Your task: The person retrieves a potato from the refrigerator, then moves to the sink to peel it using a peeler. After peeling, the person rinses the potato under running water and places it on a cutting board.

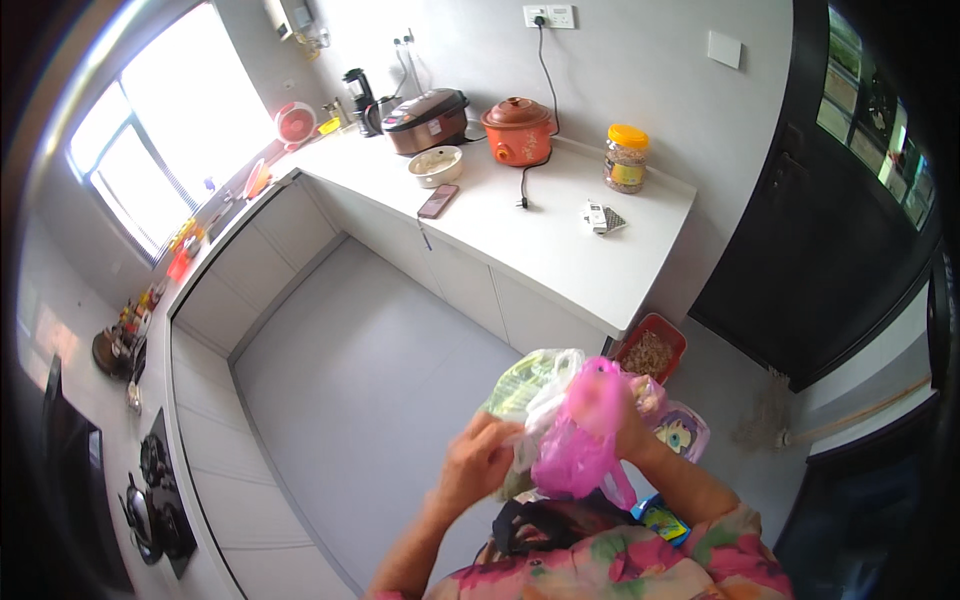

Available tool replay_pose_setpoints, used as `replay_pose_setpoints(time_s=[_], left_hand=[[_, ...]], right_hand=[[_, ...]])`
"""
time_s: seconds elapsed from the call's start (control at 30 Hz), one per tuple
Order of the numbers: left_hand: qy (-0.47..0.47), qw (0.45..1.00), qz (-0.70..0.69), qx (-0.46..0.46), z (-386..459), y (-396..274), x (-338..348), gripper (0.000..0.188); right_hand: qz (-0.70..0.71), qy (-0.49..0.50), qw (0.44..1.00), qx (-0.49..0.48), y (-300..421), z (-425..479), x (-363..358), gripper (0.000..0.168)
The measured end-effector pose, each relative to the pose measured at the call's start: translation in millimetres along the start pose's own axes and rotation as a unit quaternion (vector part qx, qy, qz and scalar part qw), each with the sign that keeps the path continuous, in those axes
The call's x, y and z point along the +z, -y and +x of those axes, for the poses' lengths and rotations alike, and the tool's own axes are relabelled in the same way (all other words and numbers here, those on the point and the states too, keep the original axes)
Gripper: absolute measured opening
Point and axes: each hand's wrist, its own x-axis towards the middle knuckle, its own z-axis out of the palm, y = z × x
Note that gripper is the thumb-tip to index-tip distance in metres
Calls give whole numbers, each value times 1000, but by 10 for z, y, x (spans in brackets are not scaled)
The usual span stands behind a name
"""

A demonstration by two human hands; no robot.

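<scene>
A bright pink plastic bag point(576, 450) hangs before my body, and my right hand point(634, 431) is at its upper part, partly hidden by it. My left hand point(484, 450) pinches the edge of a whitish translucent plastic bag point(551, 390) just left of the pink one. A clear bag with something green inside point(514, 382) lies beyond my left hand. Behind my right hand shows another pinkish bag point(649, 397) with pale contents. A dark cloth-like thing point(555, 521) is bunched near my waist, and a blue and green packet point(664, 521) is beside it.
The white counter point(555, 255) ahead bears a red-orange clay cooker point(517, 135), a rice cooker point(426, 120), a white bowl point(435, 166), a phone point(438, 201) and a yellow-lidded jar point(625, 159). A red bin point(652, 349) and a broom point(780, 435) stand right; the gas hob point(161, 495) is left.
</scene>
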Motion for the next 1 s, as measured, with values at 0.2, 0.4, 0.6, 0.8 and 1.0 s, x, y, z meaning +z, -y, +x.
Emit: replay_pose_setpoints(time_s=[0.2,0.4,0.6,0.8,1.0], left_hand=[[-23,989,38,144,1539,571,-144,21],[-97,986,-109,78,2728,1142,-9,19],[-102,891,-428,-113,3821,1893,-80,15],[3,864,-484,-139,4795,2318,217,12],[204,893,-381,-126,5335,2606,222,13]], right_hand=[[175,-80,952,238,-573,705,-206,19],[158,-165,947,226,-1587,1026,-339,27],[436,-268,777,367,-1986,1557,-611,29],[358,-325,758,438,-2380,1778,-686,13],[358,-464,675,448,-2690,1770,-327,16]])
